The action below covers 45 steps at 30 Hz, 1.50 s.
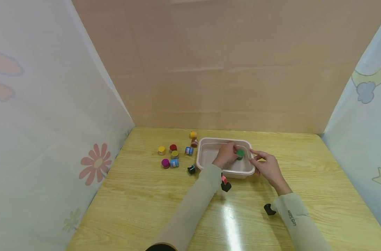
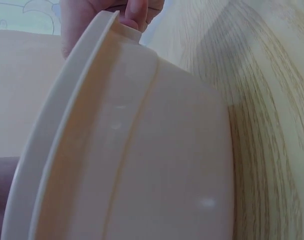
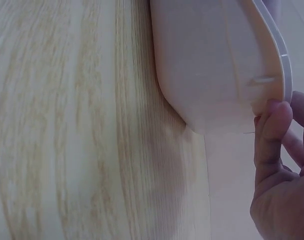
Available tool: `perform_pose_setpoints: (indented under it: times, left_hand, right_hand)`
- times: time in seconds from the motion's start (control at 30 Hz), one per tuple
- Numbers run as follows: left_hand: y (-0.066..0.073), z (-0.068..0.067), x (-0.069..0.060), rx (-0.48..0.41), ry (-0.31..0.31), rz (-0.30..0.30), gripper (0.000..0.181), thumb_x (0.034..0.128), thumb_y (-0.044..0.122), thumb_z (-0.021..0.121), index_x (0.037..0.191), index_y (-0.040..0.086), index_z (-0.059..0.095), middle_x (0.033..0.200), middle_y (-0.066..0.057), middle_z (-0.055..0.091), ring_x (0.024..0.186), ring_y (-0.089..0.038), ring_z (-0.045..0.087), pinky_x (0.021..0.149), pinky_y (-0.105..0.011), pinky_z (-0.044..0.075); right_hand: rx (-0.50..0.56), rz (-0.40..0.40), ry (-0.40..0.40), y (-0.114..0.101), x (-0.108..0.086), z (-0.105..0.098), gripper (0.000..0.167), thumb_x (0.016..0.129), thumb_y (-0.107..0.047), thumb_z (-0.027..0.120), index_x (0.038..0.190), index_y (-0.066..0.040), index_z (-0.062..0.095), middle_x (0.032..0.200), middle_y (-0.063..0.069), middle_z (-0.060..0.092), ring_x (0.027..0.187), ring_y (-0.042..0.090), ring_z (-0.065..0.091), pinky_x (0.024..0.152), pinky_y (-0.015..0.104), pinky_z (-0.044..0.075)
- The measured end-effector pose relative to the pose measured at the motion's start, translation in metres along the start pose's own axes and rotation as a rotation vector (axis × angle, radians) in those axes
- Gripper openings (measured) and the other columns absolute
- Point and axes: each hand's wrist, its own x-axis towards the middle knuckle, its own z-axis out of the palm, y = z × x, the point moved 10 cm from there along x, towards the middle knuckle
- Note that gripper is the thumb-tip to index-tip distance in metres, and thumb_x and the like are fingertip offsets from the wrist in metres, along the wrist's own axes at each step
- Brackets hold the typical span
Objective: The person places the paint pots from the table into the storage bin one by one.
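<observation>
A pale pink tub (image 1: 209, 153) stands on a yellow wood-grain tabletop (image 1: 124, 198), with a strip of glare in front of the tub. Inside, near its right end, is a green-lidded jar (image 1: 239, 154); the left hand (image 1: 226, 155) reaches in beside it, and whether those fingers grip the jar I cannot tell. The right hand (image 1: 267, 169) pinches the tub's right rim. Left of the tub lie nine small colourful jars (image 1: 175, 154). Beyond it rises a creased brown sheet (image 1: 184, 62); pale patterned sheets (image 1: 61, 115) flank both sides.
</observation>
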Motion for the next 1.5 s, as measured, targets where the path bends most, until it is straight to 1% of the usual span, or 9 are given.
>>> perform_pose_setpoints:
  times: [0.27,0.37,0.5,0.63,0.77,0.9,1.03,1.27,1.5]
  left_hand:
    - [0.004,-0.007,-0.007,-0.036,-0.016,0.026,0.025,0.0937,0.011,0.077,0.116,0.011,0.066,0.097,0.002,0.064,0.083,-0.008,0.055,0.071,-0.02,0.047]
    - [0.007,-0.014,-0.012,-0.083,-0.019,0.09,0.027,0.0948,0.012,0.076,0.12,0.011,0.067,0.105,0.001,0.068,0.089,-0.008,0.059,0.077,-0.02,0.05]
    - [0.01,-0.028,-0.02,-0.128,-0.031,0.194,0.029,0.0982,0.015,0.072,0.126,0.01,0.066,0.114,-0.001,0.07,0.098,-0.009,0.065,0.085,-0.023,0.054]
    - [0.008,-0.047,-0.032,-0.178,-0.03,0.248,0.031,0.1018,0.017,0.067,0.132,0.009,0.063,0.122,-0.006,0.07,0.104,-0.012,0.066,0.091,-0.025,0.056]
    - [0.0,-0.07,-0.044,-0.214,0.017,0.318,0.031,0.1032,0.015,0.065,0.133,0.008,0.062,0.124,-0.009,0.069,0.107,-0.015,0.067,0.093,-0.025,0.056]
    - [-0.015,-0.096,-0.058,-0.212,0.107,0.37,0.03,0.1027,0.013,0.065,0.132,0.009,0.063,0.123,-0.009,0.07,0.107,-0.018,0.068,0.092,-0.027,0.057]
    - [-0.04,-0.127,-0.073,-0.244,0.2,0.375,0.031,0.1021,0.011,0.066,0.133,0.008,0.064,0.122,-0.013,0.07,0.108,-0.023,0.068,0.094,-0.039,0.058]
    - [-0.093,-0.179,-0.103,-0.295,0.342,0.331,0.034,0.0992,0.006,0.068,0.133,0.007,0.064,0.123,-0.015,0.069,0.112,-0.032,0.067,0.096,-0.057,0.054]
    - [-0.146,-0.21,-0.129,-0.27,0.393,0.259,0.036,0.1,0.009,0.068,0.135,0.01,0.062,0.128,-0.016,0.067,0.118,-0.037,0.063,0.1,-0.059,0.051]
  right_hand:
    - [-0.016,-0.002,0.009,-0.003,-0.001,-0.001,0.053,0.103,-0.019,0.067,0.151,-0.004,0.051,0.11,0.023,0.059,0.052,0.01,0.055,0.048,0.035,0.053]
    - [-0.026,0.0,0.009,-0.005,-0.001,-0.002,0.053,0.103,-0.02,0.067,0.152,-0.004,0.051,0.111,0.023,0.059,0.053,0.011,0.056,0.048,0.034,0.054]
    - [-0.037,0.008,0.008,-0.004,-0.001,-0.003,0.054,0.103,-0.021,0.066,0.152,-0.005,0.051,0.112,0.022,0.058,0.053,0.011,0.056,0.049,0.034,0.054]
    - [-0.026,0.012,0.013,-0.002,-0.002,-0.005,0.055,0.103,-0.021,0.066,0.153,-0.005,0.05,0.112,0.022,0.058,0.053,0.009,0.055,0.049,0.034,0.054]
    - [-0.019,0.006,0.015,-0.001,-0.004,-0.004,0.055,0.103,-0.02,0.067,0.152,-0.004,0.05,0.112,0.022,0.057,0.053,0.009,0.054,0.048,0.034,0.053]
    - [-0.018,0.009,0.013,-0.002,-0.004,-0.002,0.055,0.103,-0.02,0.066,0.152,-0.003,0.05,0.111,0.021,0.057,0.053,0.009,0.054,0.048,0.032,0.052]
    - [-0.008,0.007,0.009,-0.005,-0.004,0.001,0.055,0.103,-0.021,0.067,0.152,-0.004,0.05,0.111,0.02,0.056,0.054,0.009,0.054,0.048,0.032,0.051]
    - [0.001,0.007,0.005,-0.006,-0.004,0.002,0.055,0.103,-0.021,0.066,0.152,-0.004,0.05,0.111,0.019,0.056,0.053,0.009,0.053,0.048,0.033,0.051]
    - [0.0,0.018,0.016,-0.004,-0.005,0.001,0.054,0.102,-0.021,0.067,0.151,-0.005,0.052,0.109,0.017,0.055,0.052,0.01,0.053,0.048,0.033,0.051]
